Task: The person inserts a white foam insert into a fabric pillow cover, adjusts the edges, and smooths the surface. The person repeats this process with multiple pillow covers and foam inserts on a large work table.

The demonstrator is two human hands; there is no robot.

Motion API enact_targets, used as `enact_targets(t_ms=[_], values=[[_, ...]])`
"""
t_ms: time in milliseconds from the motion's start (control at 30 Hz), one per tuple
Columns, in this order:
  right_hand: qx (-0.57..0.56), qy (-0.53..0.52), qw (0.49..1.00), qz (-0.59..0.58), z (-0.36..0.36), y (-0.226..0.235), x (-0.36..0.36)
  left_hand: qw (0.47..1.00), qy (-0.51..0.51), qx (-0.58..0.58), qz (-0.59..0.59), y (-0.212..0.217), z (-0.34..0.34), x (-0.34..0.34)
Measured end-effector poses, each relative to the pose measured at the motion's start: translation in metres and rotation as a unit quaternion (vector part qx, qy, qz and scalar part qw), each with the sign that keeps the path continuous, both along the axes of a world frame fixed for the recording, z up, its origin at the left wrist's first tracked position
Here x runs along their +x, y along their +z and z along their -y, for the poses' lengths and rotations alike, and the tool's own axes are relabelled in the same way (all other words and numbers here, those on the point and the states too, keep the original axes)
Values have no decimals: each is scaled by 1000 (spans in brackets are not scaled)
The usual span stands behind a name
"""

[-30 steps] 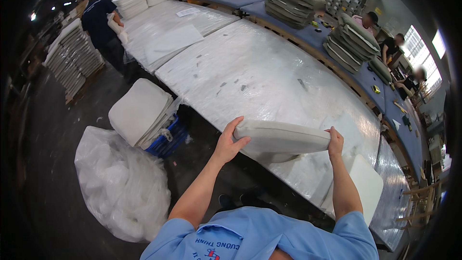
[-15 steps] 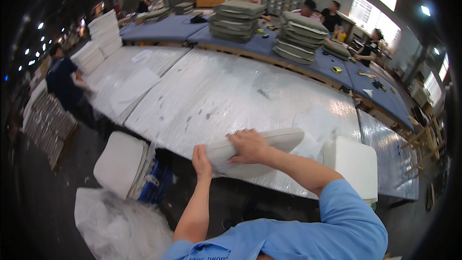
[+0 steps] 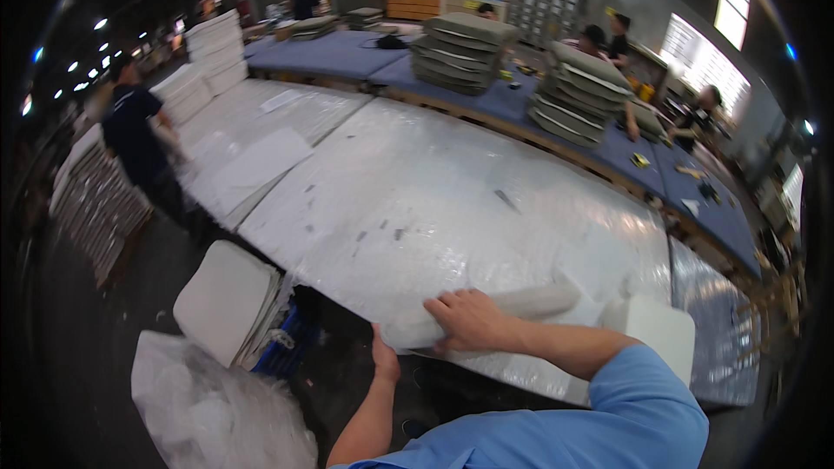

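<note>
Cushion (image 3: 543, 298) held at the near edge of the surface (image 3: 452, 200): left hand (image 3: 386, 358) part-closed on one end, right hand (image 3: 473, 320) curled over the top. Probably adjusting that end; next move likely needs firm support.

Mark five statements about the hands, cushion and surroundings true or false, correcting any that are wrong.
1. The right hand is on the cushion. True.
2. The left hand is inside a plastic bag. False: the left hand is at the cushion's left end.
3. A stack of grey-green cushions stands on the blue table. True.
4. The basket beside the white table is red. False: the basket is blue.
5. The person's sleeve is light blue. True.
</note>
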State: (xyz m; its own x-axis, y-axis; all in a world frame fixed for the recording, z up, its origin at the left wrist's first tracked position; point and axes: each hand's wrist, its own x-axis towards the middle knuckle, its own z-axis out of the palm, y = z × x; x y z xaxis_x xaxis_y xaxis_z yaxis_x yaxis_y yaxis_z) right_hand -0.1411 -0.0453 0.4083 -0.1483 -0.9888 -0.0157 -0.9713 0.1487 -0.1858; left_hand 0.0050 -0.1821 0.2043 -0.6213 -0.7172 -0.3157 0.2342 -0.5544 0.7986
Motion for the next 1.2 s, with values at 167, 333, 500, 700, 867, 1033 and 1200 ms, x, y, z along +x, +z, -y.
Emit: enact_targets(t_ms=[167, 333, 500, 700, 867, 1033, 1200], values=[[119, 43, 991, 33, 8, 8, -14, 995, -59, 78, 9, -23, -4, 0], [128, 44, 988, 77, 39, 21, -76, 988, 54, 24, 144, -59, -5, 1], [173, 30, 981, 81, 28, 74, -96, 978, 36, 92, 185, -97, -52, 17], [198, 106, 974, 13, 35, 106, -83, 954, -4, 109, 279, -68, -70, 22], [191, 144, 971, -13, 30, 119, -73, 947, -85, 11, 310, -50, -88, 26], [186, 192, 963, -19, 23, 89, -58, 955, -13, -14, 297, -55, -102, 18], [171, 245, 954, 15, 18, 37, -45, 928, -60, 9, 366, -85, -102, 24]])
